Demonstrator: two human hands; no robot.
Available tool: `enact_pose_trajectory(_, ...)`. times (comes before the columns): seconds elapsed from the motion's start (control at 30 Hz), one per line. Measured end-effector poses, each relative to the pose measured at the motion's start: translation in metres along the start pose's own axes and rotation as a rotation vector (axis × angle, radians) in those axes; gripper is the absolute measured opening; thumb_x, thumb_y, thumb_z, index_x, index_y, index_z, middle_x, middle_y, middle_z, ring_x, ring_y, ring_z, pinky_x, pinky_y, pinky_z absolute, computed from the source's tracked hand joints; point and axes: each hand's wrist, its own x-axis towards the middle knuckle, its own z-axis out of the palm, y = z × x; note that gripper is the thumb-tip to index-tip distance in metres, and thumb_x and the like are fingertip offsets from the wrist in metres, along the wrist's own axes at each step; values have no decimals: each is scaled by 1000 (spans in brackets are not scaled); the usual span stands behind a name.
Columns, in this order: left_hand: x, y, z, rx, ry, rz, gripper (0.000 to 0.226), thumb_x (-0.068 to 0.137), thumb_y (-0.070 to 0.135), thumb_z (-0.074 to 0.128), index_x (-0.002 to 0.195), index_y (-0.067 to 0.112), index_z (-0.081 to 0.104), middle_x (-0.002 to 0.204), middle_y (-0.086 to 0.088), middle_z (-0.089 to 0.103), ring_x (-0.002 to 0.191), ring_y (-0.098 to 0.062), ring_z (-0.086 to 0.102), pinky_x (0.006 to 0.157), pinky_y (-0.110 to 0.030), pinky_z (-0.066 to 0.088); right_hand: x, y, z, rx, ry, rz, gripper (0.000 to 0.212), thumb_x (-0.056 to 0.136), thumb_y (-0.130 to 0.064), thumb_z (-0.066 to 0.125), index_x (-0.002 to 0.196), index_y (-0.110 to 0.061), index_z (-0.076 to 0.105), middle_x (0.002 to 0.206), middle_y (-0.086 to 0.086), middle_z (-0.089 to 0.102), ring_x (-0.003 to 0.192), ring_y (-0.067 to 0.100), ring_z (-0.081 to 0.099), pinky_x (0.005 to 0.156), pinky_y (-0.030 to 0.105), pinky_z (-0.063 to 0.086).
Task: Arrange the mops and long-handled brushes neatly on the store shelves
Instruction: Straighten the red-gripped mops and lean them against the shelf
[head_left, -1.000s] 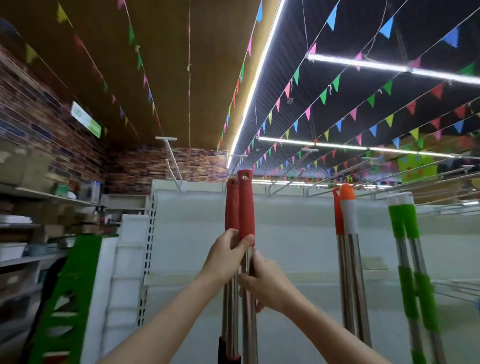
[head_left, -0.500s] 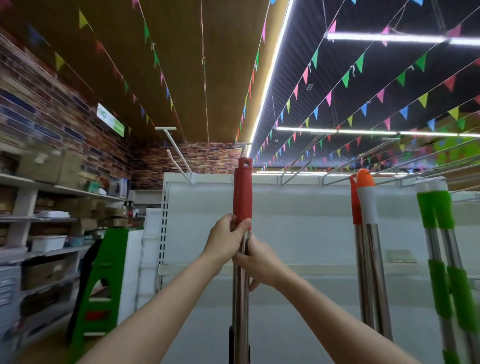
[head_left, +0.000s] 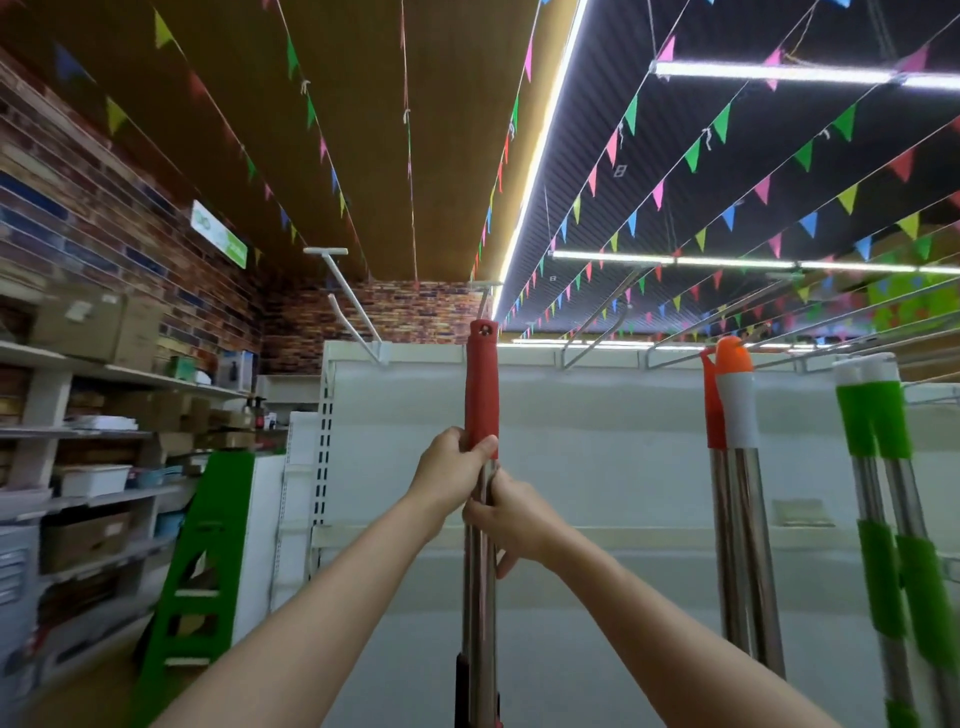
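Both hands up on the red-gripped pole (head_left: 482, 384), dead centre and upright against the white shelf panel (head_left: 597, 467)! Left hand (head_left: 453, 467) wraps tight where red grip meets steel; right hand (head_left: 506, 517) clamps the shaft just below, the two touching. Out at three o'clock stand the orange-topped poles (head_left: 732, 415), then the green-gripped poles (head_left: 878, 421) beyond.

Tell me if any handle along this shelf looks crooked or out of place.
Nothing stands out. The red-grip handles stand upright in both hands, the left hand above the right hand. The orange-tipped pair and green-grip pair lean only slightly, side by side.
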Motion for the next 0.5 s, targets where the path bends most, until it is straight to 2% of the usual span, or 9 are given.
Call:
enact_pose_trajectory(0.07, 6, 3, -1, -1, 15, 9, 15, 88, 32, 55, 85, 18, 57, 101, -12, 69, 97, -28, 64, 91, -48, 51, 5, -4, -6, -21, -10, 0, 47, 89, -12, 46, 134, -9, 34, 85, -2, 47, 68, 14, 56, 45, 33, 57)
enact_pose_trajectory(0.17, 10, 2, -1, 6, 39, 3, 20, 87, 32, 57, 71, 20, 54, 100, -15, 69, 97, -33, 64, 90, -49, 51, 6, -8, -7, -30, -22, 29, 44, 89, -11, 49, 131, -6, 37, 94, 7, 50, 78, 23, 58, 44, 33, 57)
enact_pose_trajectory(0.27, 4, 2, 0, 55, 53, 7, 23, 87, 35, 56, 72, 17, 56, 101, -18, 67, 98, -33, 63, 90, -47, 51, 4, -8, -5, -71, -17, 48, 27, 90, -14, 55, 113, -4, 48, 102, 15, 54, 87, 29, 62, 55, 41, 59)
enact_pose_trajectory(0.33, 0, 2, -1, 95, 42, 8, 20, 87, 35, 56, 82, 16, 57, 104, -18, 67, 98, -32, 62, 91, -44, 50, -1, -6, -4, -101, -9, 57, 26, 88, -17, 59, 107, -1, 52, 103, 19, 58, 91, 34, 66, 67, 46, 60)
enact_pose_trajectory(0.43, -8, -9, 0, 114, -8, -16, 13, 83, 28, 62, 79, 18, 54, 104, -17, 66, 98, -32, 64, 89, -47, 52, -12, 0, -2, -141, 3, 19, 12, 87, -14, 62, 84, -11, 51, 97, 15, 57, 88, 33, 67, 80, 47, 57)
enact_pose_trajectory(0.5, -21, -24, 2, 135, -32, -52, 14, 80, 21, 65, 79, 21, 51, 100, -13, 65, 97, -31, 64, 88, -47, 53, -20, 8, 4, -125, 20, 1, 20, 85, -14, 64, 96, -9, 48, 98, 13, 55, 83, 28, 64, 82, 46, 57)
